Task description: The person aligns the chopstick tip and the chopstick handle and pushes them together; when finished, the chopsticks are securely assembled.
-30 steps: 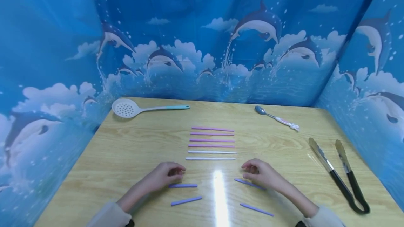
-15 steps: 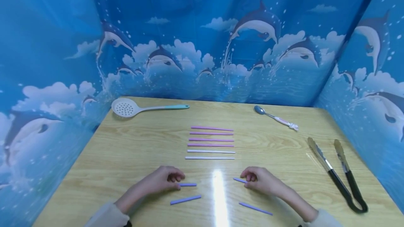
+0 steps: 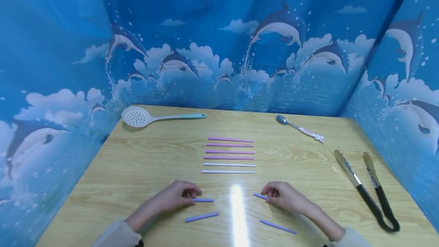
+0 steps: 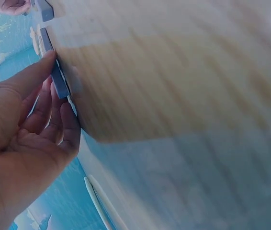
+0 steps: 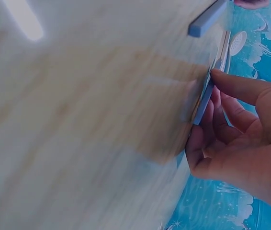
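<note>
My left hand pinches a short blue-violet stick between thumb and fingers, low at the tabletop. In the left wrist view the thumb lies across that stick. Opposite it, my right hand pinches another blue-violet stick, whose far end points toward the middle. The right wrist view shows the thumb on this stick and the fingers curled behind it. Closer to the front edge lie two more blue-violet sticks, a left one and a right one, both slanted.
Beyond the hands, several pink sticks and two white sticks lie in parallel rows. A slotted skimmer is at the back left, a spoon at the back right. Black-handled tongs lie on the right. A dolphin-print curtain encloses the table.
Both hands have come down from hovering beside the upper blue-violet sticks and now pinch them. Over the last half second, the left stick has shifted very slightly; the right hand looks still.
</note>
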Motion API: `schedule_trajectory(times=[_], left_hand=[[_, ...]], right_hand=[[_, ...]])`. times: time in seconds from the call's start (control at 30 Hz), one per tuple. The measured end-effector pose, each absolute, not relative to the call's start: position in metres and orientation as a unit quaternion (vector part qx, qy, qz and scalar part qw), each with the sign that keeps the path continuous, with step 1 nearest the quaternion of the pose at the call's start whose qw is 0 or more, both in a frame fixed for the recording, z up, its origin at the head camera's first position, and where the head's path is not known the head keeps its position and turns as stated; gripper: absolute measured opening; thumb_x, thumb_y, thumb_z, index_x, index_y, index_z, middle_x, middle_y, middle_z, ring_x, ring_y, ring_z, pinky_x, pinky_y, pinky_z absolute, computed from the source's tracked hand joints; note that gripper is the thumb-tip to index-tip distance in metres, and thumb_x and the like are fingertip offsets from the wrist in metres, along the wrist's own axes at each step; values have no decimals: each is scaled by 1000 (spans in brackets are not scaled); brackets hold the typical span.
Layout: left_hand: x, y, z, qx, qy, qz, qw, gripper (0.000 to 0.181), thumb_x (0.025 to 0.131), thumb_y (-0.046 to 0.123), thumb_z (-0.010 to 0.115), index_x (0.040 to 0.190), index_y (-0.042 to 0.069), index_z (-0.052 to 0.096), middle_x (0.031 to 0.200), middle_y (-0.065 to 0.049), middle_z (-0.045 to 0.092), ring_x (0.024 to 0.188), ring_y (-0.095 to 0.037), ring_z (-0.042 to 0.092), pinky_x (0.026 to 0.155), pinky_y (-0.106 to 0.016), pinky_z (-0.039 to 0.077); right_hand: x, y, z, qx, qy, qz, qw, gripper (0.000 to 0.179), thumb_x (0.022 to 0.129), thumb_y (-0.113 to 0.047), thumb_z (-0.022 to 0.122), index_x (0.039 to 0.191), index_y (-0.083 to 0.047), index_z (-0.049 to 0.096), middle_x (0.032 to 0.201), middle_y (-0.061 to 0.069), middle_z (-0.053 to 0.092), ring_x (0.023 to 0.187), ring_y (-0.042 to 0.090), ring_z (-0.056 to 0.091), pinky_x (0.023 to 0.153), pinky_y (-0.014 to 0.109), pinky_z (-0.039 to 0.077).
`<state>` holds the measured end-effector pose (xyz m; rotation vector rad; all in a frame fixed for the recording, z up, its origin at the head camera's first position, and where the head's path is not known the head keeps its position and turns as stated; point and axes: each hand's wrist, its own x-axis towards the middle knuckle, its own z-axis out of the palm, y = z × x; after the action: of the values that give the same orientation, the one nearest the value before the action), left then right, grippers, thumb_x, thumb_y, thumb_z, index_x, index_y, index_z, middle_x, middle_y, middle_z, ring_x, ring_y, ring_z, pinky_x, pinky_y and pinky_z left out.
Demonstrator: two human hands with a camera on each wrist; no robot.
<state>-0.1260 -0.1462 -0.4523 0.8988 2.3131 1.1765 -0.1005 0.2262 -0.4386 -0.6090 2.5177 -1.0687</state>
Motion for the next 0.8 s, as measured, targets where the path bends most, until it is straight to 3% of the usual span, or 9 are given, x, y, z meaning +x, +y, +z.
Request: schedule_trajectory(times=[0.33,0.8], left_hand=[[-130,-139,-451,326,846,398,140,25,84,10,69,106,0,67,90,-2,67,82,-4,59,75,-20,52],[-132,-115,-443,353,831,421,86,18,87,4,64,105,3,67,95,-4,65,89,-12,61,79,-22,53]], right_hand=[[-102,215,-433,-227,886,-377,146,15,84,-6,68,98,-2,67,83,-5,61,74,1,53,67,19,50],[-104,184,-424,-254,862,-430,92,14,84,-3,67,98,-1,68,82,-1,61,75,2,54,68,21,53]])
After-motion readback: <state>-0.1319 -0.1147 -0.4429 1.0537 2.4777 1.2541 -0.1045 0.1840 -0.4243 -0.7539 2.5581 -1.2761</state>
